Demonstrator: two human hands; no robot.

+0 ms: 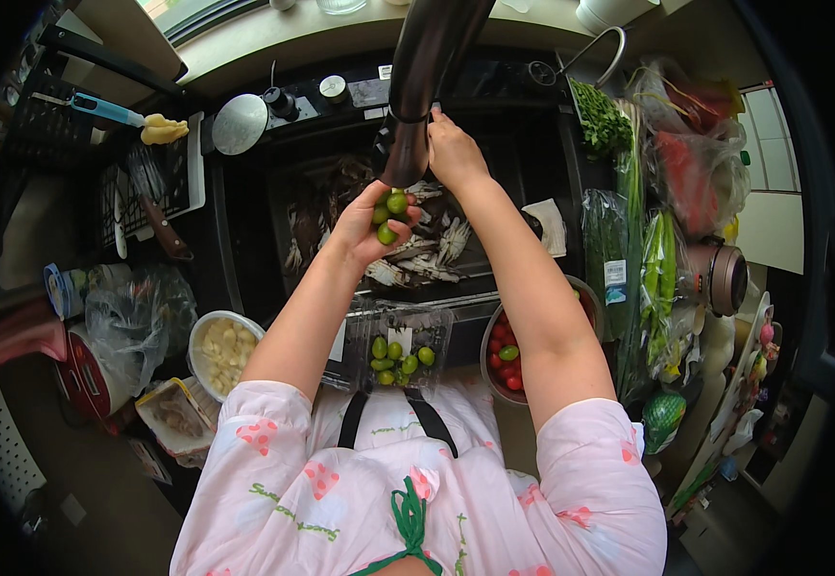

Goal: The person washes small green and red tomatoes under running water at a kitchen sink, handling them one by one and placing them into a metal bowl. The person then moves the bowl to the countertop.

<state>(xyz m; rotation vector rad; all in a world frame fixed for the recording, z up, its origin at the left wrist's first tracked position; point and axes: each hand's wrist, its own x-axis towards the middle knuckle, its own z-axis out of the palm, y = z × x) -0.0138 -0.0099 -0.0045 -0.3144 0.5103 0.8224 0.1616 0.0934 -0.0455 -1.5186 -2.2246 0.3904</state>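
Observation:
Several green cherry tomatoes (387, 232) rest in my left hand (365, 227), cupped just under the spout of the dark faucet (410, 137). My right hand (453, 147) is raised at the faucet's right side, touching it; its fingertips are partly hidden. Crabs (417, 259) lie in the black sink (525, 158) below my hands. Nearer my body a clear plastic box (435, 317) holds more green tomatoes. Beneath my right forearm a metal bowl (488, 360) contains red tomatoes and a few green ones, partly covered by the arm.
A white bowl of peeled garlic cloves (226, 349) stands left, beside a clear plastic bag (140, 324). On the right lie bagged cucumbers (601, 237), long green onions (630, 288), bagged green peppers (656, 281) and leafy herbs (597, 119). A pale cloth (548, 225) hangs at the sink's right side.

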